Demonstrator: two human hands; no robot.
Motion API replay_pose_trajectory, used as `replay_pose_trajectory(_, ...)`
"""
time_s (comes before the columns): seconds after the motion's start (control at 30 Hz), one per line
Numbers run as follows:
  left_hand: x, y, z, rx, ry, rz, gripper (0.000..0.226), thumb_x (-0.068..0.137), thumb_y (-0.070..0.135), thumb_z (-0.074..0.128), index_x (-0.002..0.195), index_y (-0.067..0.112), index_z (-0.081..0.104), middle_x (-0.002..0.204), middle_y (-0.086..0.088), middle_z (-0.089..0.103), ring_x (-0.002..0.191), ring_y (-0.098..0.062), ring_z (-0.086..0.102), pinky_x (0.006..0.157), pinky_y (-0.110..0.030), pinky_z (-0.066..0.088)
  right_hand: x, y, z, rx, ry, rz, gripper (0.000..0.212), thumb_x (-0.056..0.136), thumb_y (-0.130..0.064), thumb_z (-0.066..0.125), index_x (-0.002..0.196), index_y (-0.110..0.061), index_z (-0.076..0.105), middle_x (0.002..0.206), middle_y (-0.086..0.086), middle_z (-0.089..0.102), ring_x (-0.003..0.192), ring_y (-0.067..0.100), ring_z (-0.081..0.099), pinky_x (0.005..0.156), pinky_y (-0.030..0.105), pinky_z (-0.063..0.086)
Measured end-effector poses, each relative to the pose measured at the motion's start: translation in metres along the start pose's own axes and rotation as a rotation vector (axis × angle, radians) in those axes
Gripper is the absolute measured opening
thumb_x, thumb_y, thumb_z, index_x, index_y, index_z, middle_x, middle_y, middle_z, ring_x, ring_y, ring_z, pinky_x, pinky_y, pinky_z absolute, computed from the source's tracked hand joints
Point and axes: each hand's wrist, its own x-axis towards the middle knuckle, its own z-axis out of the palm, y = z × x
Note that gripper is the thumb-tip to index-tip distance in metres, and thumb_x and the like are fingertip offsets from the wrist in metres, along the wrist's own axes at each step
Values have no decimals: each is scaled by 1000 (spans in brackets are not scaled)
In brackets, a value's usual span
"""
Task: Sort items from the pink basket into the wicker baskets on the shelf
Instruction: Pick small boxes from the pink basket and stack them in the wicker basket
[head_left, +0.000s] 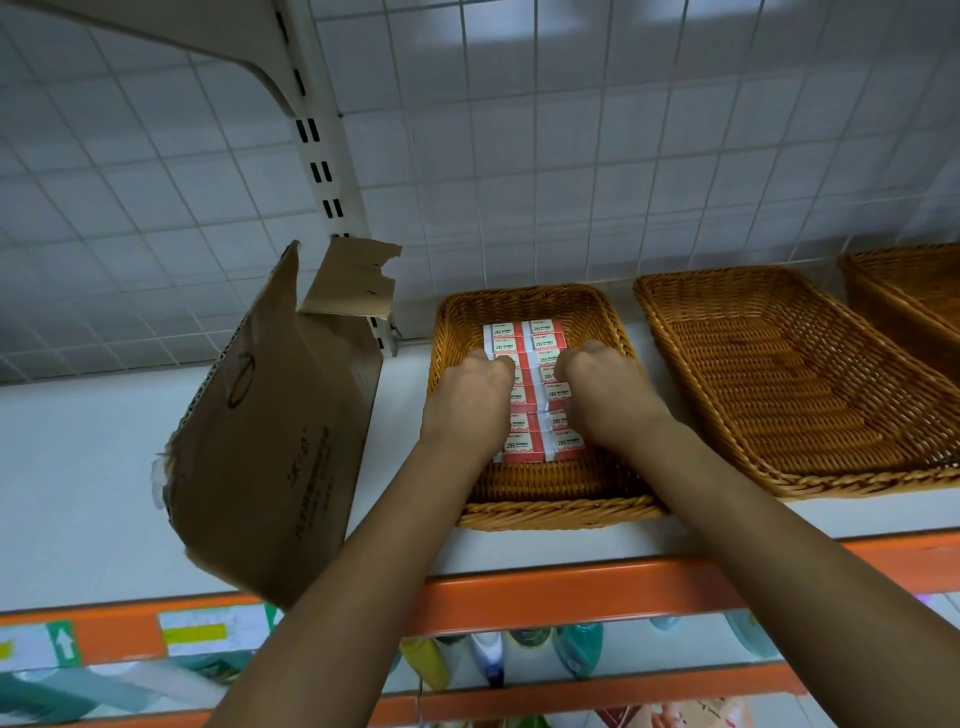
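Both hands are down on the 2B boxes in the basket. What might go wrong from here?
Lifting the left hand or right hand carelessly may skew the tight rows of 2B boxes. The torn cardboard box overhangs the shelf edge beside the left forearm; a bump might topple it.

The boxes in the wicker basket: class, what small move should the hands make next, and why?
Probably nudge the two rows of boxes square, then let go. The left hand and right hand both curl their fingers onto the rows, which already lie inside the basket. The nearest boxes look slightly askew.
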Motion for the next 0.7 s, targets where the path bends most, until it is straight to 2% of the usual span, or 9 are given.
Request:
replay_pose_trajectory(0.33, 4, 1, 0, 24, -38, -4, 36, 90, 16, 61, 125, 13, 51, 123, -11, 50, 110, -29, 54, 86, -37, 49, 1, -1, -5, 30, -42, -2, 43, 87, -9, 60, 128, -8, 48, 125, 14, 47, 114, 33, 51, 95, 40, 46)
replay_pose_trajectory(0.47, 4, 6, -8, 128, -67, 9, 37, 91, 23, 60, 125, 14, 52, 122, -11, 51, 108, -30, 56, 84, -37, 49, -4, -4, -10, 13, -64, -37, 45, 88, -13, 60, 130, -7, 44, 127, 15, 43, 114, 35, 51, 95, 40, 44)
replay_pose_trajectory(0.57, 5, 20, -18, 203, 1, 8, 37, 90, 27, 58, 124, 14, 53, 121, -11, 52, 106, -29, 56, 79, -36, 49, -11, 2, -17, -2, 8, -81, 45, 89, -12, 58, 131, -8, 43, 126, 14, 43, 114, 34, 51, 95, 38, 43)
replay_pose_trajectory(0.7, 7, 62, -30, 140, 70, 92, 36, 91, 31, 54, 122, 14, 53, 120, -11, 51, 110, -31, 53, 84, -39, 46, -26, 30, -41, -20, 96, -118, 37, 90, -16, 55, 125, -8, 46, 125, 13, 45, 117, 32, 47, 94, 35, 40)
